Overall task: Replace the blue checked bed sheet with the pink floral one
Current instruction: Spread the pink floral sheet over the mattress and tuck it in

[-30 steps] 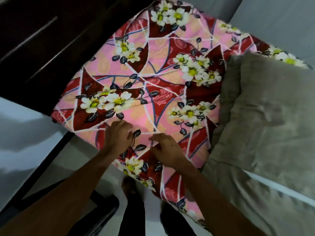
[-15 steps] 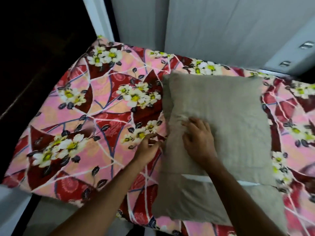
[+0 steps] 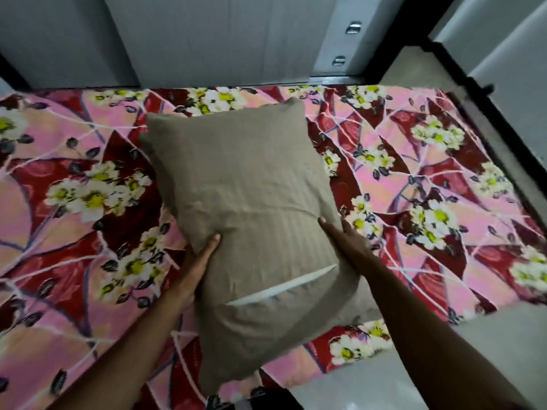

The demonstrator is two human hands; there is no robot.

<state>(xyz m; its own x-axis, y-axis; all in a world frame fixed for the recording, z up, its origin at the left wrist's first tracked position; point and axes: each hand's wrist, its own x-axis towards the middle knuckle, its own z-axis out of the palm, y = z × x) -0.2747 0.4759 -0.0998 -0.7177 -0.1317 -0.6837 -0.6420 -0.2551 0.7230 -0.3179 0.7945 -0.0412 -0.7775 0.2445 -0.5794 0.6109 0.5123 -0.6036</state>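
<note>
Right hand [image 3: 347,241] moved from pillow [image 3: 245,179] top to edge; left hand [image 3: 201,258] grips opposite edge.

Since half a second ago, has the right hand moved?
Yes: right hand went rightward over the beige pillow, from its left half to its right edge.

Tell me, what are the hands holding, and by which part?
The beige pillow: left hand grips its left edge, right hand its right edge.
</note>
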